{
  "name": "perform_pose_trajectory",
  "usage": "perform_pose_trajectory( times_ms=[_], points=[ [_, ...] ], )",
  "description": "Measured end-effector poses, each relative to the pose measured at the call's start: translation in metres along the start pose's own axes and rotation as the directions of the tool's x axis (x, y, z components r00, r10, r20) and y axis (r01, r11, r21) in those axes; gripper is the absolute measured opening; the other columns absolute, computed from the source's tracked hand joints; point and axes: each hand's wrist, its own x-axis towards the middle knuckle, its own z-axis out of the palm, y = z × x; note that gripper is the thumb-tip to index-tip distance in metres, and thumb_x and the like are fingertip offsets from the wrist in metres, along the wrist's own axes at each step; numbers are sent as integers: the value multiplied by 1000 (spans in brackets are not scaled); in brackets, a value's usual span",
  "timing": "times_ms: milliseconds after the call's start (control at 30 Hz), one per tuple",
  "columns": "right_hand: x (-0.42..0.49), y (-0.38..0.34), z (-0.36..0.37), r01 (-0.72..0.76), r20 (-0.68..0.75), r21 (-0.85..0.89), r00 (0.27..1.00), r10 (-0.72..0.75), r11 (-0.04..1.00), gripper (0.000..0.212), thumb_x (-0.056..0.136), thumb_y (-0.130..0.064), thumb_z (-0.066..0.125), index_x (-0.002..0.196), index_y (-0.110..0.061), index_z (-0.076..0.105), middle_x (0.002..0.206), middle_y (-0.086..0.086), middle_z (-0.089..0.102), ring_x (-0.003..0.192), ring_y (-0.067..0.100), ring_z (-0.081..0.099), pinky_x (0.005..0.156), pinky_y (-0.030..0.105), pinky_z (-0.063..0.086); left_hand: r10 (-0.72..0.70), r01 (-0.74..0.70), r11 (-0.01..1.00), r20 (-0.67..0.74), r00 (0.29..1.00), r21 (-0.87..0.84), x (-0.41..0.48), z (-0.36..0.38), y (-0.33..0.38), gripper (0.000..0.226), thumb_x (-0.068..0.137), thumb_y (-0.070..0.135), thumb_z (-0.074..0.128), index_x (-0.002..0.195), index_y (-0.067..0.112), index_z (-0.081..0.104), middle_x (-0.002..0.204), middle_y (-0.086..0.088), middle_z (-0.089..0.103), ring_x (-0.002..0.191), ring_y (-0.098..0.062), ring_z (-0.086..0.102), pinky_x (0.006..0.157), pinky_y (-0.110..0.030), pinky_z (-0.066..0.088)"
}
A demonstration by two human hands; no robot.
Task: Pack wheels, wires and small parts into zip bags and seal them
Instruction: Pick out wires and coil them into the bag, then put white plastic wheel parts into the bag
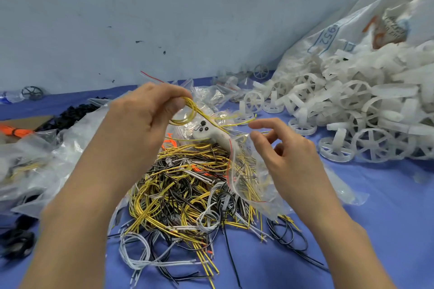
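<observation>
Item: yellow wires [187,110], a thin looped bundle, pinched between thumb and fingers of the left hand [143,115], held above the wire pile [187,190]; loose ends trailed right toward the zip bag [246,171].

Right hand [279,148]: fingers loosely curled, grasping nothing, near the bag's red-lined mouth.

Risks, as judged: the springy loop could uncoil and snag the pile or catch the bag's edge; trailing ends might stay outside and foul the seal; the limp bag, unheld, could collapse shut.

Nearby: white wheels [352,112] heaped right; a pale small part [211,134] lay under the loop.
</observation>
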Motion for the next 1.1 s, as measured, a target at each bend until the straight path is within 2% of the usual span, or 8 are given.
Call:
perform_pose_trajectory(
  times_ms=[233, 400, 533, 633, 767, 867, 967, 1100],
  points=[
    [5, -1, -14, 34, -174, 153, 985, -7, 988, 13, 91, -53, 56, 98, -45, 64, 68, -13, 55, 55, 13, 51, 50, 19, 34, 42, -41, 999, 171, 984, -7, -5, -23, 15, 21, 92, 42, 42, 102, 50, 58, 91, 10, 60, 79, -6, 56, 76, -23, 44],
    [2, -8, -12, -6, 104, 296, 994, -26, 955, 22, 82, -57, 62, 91, -42, 76, 60, -6, 57, 50, 9, 40, 47, 17, 32, 17, -7, 1000, 348, 938, -30, -9, -17, 17, 18, 96, 41, 53, 98, 52, 68, 88, 14, 61, 86, 0, 55, 74, -15, 40],
    [1, -12, -1, -48, 289, 288, 956, -39, 957, 29, 74, -57, 64, 89, -36, 76, 61, 4, 57, 52, 4, 40, 50, 27, 34, 31, -12, 998, 363, 931, -56, -4, 16, 23, 22, 92, 31, 61, 108, 40, 73, 84, 16, 56, 81, 1, 53, 71, -13, 36],
    [0, -12, 2, -24, 313, 266, 948, -62, 964, 39, 79, -53, 62, 83, -15, 73, 55, -6, 41, 50, 4, 32, 48, 18, 26, 69, -38, 993, 290, 955, -110, -3, 37, 23, 23, 94, 28, 63, 115, 28, 72, 90, 19, 60, 84, 1, 55, 77, -11, 38],
    [2, -12, 0, -31, 215, 327, 976, -42, 945, 27, 88, -44, 61, 87, -23, 78, 56, -11, 42, 54, 5, 35, 50, 19, 28, 3, 68, 961, 255, 967, -269, -8, 57, 18, 36, 100, 40, 50, 134, 30, 57, 119, 16, 65, 107, 6, 58, 93, -15, 45],
    [1, -17, 0, -52, 162, 459, 986, -26, 887, 18, 91, -31, 62, 88, -29, 79, 50, -19, 50, 46, -3, 44, 48, 4, 32, -122, 289, 824, 345, 930, -487, -14, 72, 21, 49, 97, 53, 45, 143, 36, 43, 122, 14, 64, 113, 6, 58, 98, -22, 47],
    [0, -18, -1, -132, 135, 573, 989, 66, 809, 17, 87, -30, 64, 92, -22, 78, 45, -16, 52, 40, -2, 45, 45, 3, 34, -148, 424, 609, 429, 891, -670, -15, 76, 26, 40, 100, 48, 40, 124, 25, 61, 108, 6, 73, 103, -1, 67, 83, -11, 50],
    [1, -18, -4, -143, 94, 624, 990, 107, 768, 15, 90, -23, 66, 95, -18, 79, 52, -14, 62, 45, -2, 55, 50, 3, 39, -88, 407, 590, 446, 891, -698, -16, 72, 33, 42, 102, 48, 33, 111, 28, 68, 103, 15, 74, 101, 2, 67, 81, -5, 45]
  ],
)
